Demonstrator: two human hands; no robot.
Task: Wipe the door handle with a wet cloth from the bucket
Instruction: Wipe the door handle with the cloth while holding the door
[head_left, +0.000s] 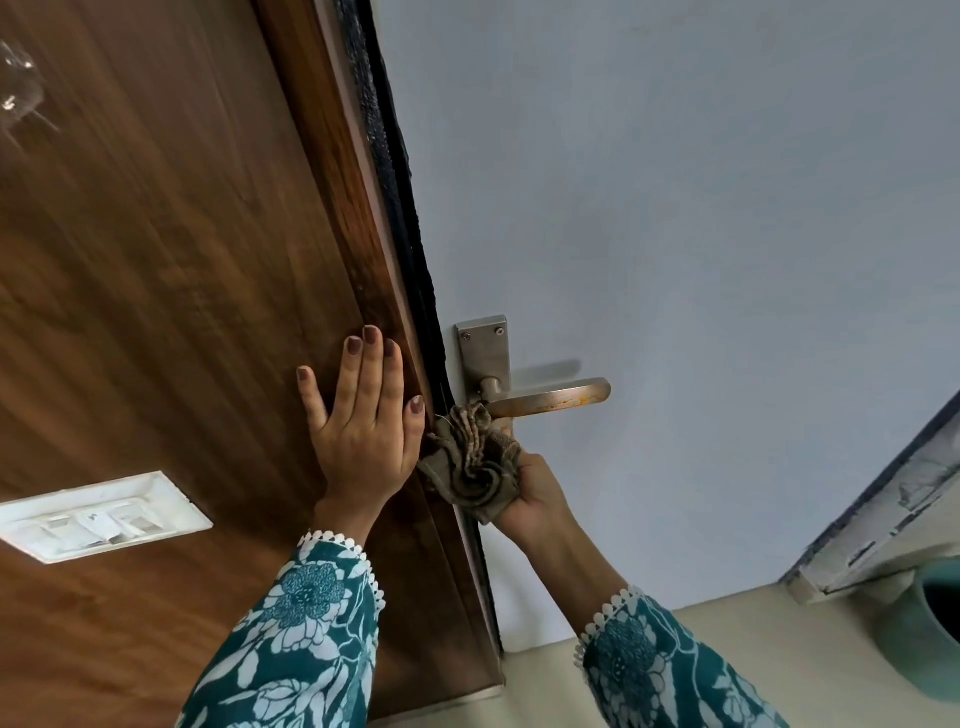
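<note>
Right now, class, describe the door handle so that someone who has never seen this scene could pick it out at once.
Find the wooden door frame on the left, then the pale blue door beside it. Near that door's edge sits a steel plate with a lever, the door handle. Unlike anything nearby, it carries orange rust stains, and a brown cloth touches its base.

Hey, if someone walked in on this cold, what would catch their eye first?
Probably the right hand pressing a bunched brown cloth up against the base of the metal door handle, whose lever shows rusty orange stains. Next, the left hand lies flat on the dark wooden door frame, fingers spread. A teal bucket peeks in at the lower right.
</note>
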